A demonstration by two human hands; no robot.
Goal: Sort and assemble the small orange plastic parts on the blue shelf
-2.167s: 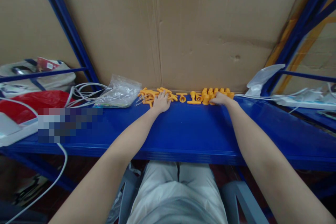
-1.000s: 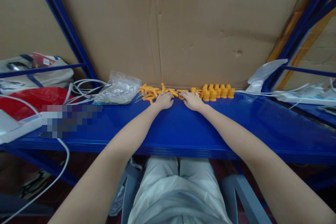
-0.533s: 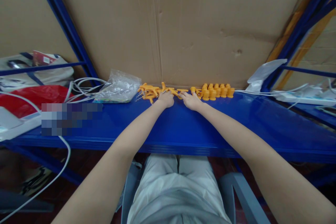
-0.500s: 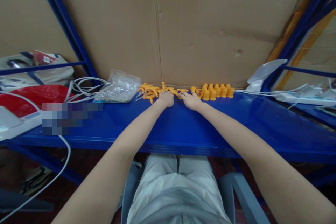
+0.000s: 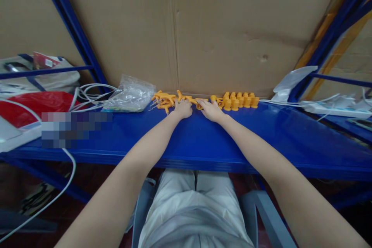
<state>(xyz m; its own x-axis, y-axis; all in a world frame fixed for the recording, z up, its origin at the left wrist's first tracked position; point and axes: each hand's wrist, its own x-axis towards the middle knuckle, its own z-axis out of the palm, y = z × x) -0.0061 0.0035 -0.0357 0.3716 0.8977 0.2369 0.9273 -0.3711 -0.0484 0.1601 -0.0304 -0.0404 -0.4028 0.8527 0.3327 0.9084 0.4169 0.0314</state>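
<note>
Cardboard (image 5: 209,19): brown sheets make a wall behind the shelf (image 5: 197,143), creased down the middle and dented toward the right.
Shelf: glossy blue metal, with blue posts (image 5: 74,27) rising on both sides.
Left hand (image 5: 183,109): back up, at the right edge of the pile (image 5: 165,98); the fingers bend down and their tips are hidden, so I can't tell whether they grip a piece.
Right hand (image 5: 214,111): palm down, near the left one; the fingers stretch out, slightly apart, at the cup (image 5: 199,106). Whether they hold it, I can't tell.
Cup: orange, round and hollow, between the two hands.
Pile: orange branching handles, tumbled over one another against the cardboard's foot.
Screws (image 5: 152,105): small, silvery, scattered at the pile's left edge.
Knobs (image 5: 247,101): orange, upright, packed close in rows to the right of the right hand.
Loose piece (image 5: 213,97): orange, just beyond the right hand, left of the knobs.
Clear bag (image 5: 130,93): crinkled plastic, left of the pile, with white cables (image 5: 93,86) looping beside it.
Far left: red bag (image 5: 37,108), and behind it a pale cloth bag (image 5: 58,79).
Far right: white plastic (image 5: 290,82) near a post, then a power strip (image 5: 328,111).
Chair (image 5: 250,217): grey arms, one on each side of the seated person's pale trousers (image 5: 180,197).
</note>
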